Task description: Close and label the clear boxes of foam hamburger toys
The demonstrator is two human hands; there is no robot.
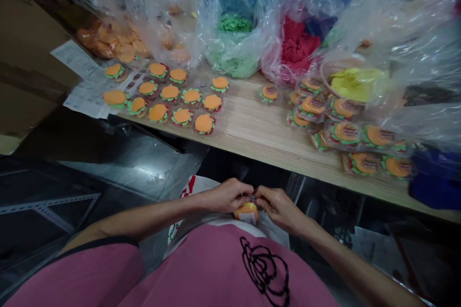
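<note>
I hold 1 burger-shaped piece (247,212) near my lap, below the near table edge (273,146) — left hand (226,195) and right hand (279,207) both pinched shut on it. I'd judge light, even fingertip pressure best — squeezing could shift the layers.

Item: we see a small orange burger-shaped piece (247,212) with a pale label.
Pose: tilted.
Place: lower centre of the frame, low above our pink lap.

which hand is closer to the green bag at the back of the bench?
Left, narrowly. The left hand sits almost straight below the green bag; the right hand is further to the right. Both are far from it, holding a burger toy.
</note>
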